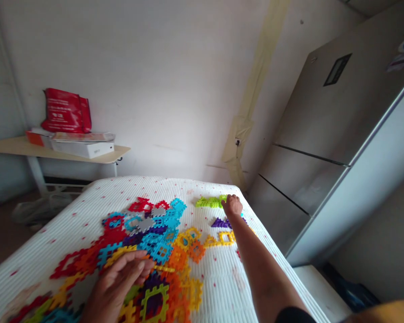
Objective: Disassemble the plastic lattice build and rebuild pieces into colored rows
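My left hand (123,278) is over the near part of a loose heap of interlocking plastic building pieces. A thin yellow piece (164,268), seen edge-on, sticks out from its pinched fingers. Below it in the heap lies a square lime-green frame piece (155,303). Stretched out to the far right, my right hand (232,205) has its fingers curled on the end of a lime-green row of pieces (208,202); the fingertips are partly hidden. Nearer to me are a purple group (220,223) and a yellow group (222,239), both partly behind my right forearm.
The pieces lie on a white ribbed, quilted cover (218,287) with small red marks. A grey refrigerator (309,134) stands to the right. Against the wall at left, a side table (13,146) bears a white box (84,148) and a red bag (67,111).
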The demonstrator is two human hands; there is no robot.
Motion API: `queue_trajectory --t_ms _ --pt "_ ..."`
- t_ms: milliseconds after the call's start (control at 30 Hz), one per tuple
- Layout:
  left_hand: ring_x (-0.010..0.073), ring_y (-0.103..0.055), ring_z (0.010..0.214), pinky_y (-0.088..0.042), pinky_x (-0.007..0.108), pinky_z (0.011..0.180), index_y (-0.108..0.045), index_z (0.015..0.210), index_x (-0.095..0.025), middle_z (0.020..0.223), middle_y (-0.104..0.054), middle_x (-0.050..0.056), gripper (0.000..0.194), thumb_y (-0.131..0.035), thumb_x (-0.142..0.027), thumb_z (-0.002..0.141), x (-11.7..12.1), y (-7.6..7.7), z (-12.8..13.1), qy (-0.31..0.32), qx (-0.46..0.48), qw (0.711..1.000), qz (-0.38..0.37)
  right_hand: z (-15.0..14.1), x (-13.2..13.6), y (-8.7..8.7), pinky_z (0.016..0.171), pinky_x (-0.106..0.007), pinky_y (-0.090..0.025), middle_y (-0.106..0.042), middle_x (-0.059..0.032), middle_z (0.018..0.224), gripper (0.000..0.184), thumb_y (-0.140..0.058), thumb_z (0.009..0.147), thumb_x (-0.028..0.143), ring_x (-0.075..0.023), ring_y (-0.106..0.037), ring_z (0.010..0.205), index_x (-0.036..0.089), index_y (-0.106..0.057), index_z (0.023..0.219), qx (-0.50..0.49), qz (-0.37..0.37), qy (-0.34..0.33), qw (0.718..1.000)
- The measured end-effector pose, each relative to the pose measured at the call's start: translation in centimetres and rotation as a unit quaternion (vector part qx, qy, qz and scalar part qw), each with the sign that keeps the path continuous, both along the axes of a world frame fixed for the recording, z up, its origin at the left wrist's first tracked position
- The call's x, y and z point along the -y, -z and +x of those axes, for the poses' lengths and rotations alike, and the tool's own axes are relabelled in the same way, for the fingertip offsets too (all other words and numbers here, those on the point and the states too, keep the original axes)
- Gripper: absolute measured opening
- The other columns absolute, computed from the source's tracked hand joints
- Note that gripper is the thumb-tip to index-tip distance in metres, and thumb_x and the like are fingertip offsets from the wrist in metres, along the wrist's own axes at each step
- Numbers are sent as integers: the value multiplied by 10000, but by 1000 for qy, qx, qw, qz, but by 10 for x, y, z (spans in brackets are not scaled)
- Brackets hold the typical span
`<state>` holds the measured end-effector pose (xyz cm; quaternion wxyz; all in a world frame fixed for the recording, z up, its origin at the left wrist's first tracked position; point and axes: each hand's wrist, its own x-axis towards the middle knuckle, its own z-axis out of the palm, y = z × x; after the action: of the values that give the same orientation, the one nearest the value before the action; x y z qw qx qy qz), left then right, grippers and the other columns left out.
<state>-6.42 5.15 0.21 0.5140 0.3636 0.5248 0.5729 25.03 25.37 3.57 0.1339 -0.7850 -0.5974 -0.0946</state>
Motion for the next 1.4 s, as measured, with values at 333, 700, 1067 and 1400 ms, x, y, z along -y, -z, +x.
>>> queue_trajectory --t_ms 333,700,1067,1400 --pt "219 -686 772 -533 253 673 -654 877 -213 787 -739 45 429 -680 -565 634 2 -4 1 -1 -14 1000 0 -3 -10 6 721 -297 -407 -579 -140 1069 303 -453 858 296 -241 -497 1024 133 -628 1044 19 -18 -4 1000" --pt "202 -667 726 -506 279 651 -657 841 -178 760 -726 52 340 -735 -427 623 4 -11 4 -21 40 999 10 -10 3 -4 725 -310 -407 -573 -148 1074 300 -452 858 288 -260 -489 1028 127 -630 1039 15 -3 -26 1000" --pt "156 -632 767 -478 268 729 -641 863 -188 785 -719 33 179 -687 -235 696 22 -58 -13 -42 154 978 135 -90 162 -4 679 -233 -466 -644 -45 962 267 -557 817 368 -144 -602 773 211 -620 1024 -204 -47 -536 818" --pt "205 -653 840 -496 281 774 -671 790 -213 816 -709 26 157 -586 -342 758 17 -27 0 76 -135 983 93 -119 204 12 793 -268 -466 -591 -57 1119 242 -551 810 337 -186 -576 943 233 -600 1023 -84 -56 -607 788"
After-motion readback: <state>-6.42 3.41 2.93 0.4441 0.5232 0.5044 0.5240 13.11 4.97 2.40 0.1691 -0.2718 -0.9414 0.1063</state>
